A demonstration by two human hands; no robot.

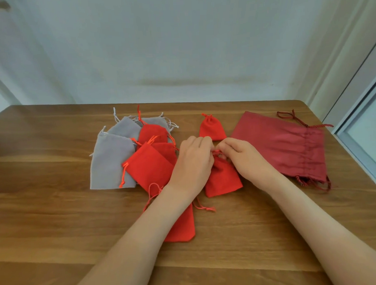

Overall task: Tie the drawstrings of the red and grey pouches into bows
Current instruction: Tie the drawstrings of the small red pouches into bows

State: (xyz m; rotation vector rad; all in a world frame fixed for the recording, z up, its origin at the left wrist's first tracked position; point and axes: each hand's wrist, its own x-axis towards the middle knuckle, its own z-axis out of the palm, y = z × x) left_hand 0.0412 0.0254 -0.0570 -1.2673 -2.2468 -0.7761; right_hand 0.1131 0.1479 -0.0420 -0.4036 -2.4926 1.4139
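Observation:
A small red pouch (223, 179) lies on the wooden table (57, 221) in front of me, its gathered neck pointing away. My left hand (194, 161) and my right hand (245, 157) meet over that neck, and both pinch its red drawstring (217, 152) with curled fingers. The knot itself is hidden by my fingers. A second small red pouch (212, 127) lies just beyond my hands with its neck drawn shut and a short string at the top.
To the left sits a heap of flat grey pouches (111, 162) and red pouches (149, 167), strings loose; one red pouch lies under my left forearm. A large dark red drawstring bag (289, 145) lies at the right, near the table edge and a window frame.

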